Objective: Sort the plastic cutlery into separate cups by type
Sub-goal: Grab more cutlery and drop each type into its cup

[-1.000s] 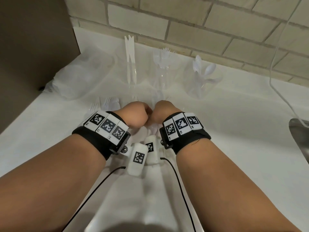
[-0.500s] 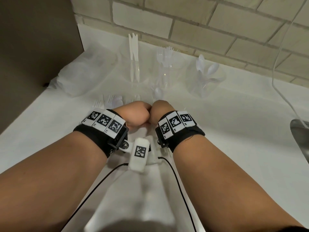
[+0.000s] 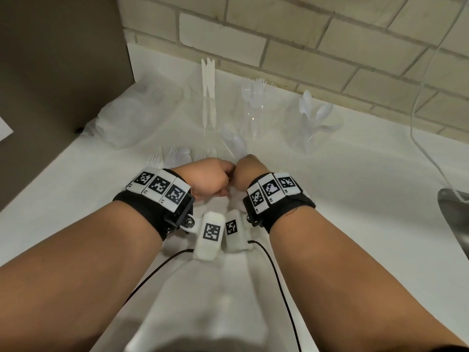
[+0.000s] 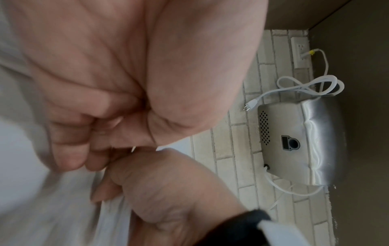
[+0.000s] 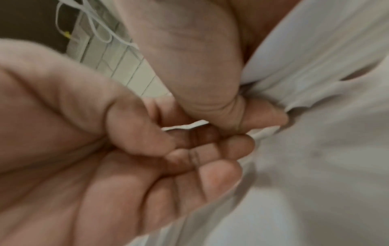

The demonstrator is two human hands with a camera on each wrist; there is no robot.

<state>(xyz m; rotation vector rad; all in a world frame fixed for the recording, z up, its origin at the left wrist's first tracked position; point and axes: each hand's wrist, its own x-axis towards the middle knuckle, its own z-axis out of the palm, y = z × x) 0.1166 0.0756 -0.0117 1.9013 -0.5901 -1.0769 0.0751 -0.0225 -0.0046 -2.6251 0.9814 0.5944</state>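
Observation:
Three clear cups stand by the brick wall: one with knives (image 3: 208,97), one with forks (image 3: 256,102), one with spoons (image 3: 314,128). Loose forks (image 3: 175,153) and a loose spoon (image 3: 238,146) lie just beyond my hands. My left hand (image 3: 210,179) and right hand (image 3: 247,171) are fists pressed knuckle to knuckle. Both wrist views show curled fingers pinching bunched folds of the white table cover (image 5: 294,108), which rises in a ridge (image 3: 203,288) toward me. A thin white strip (image 5: 185,126) shows between the thumbs; I cannot tell what it is.
A stack of clear cups (image 3: 132,123) lies on its side at the left, below a brown cabinet (image 3: 63,72). A metal appliance (image 3: 454,217) sits at the right edge, with a white cord (image 3: 418,118) running up the wall.
Both hands stay together in the same place. The loose spoon beyond the right hand shows more plainly now.

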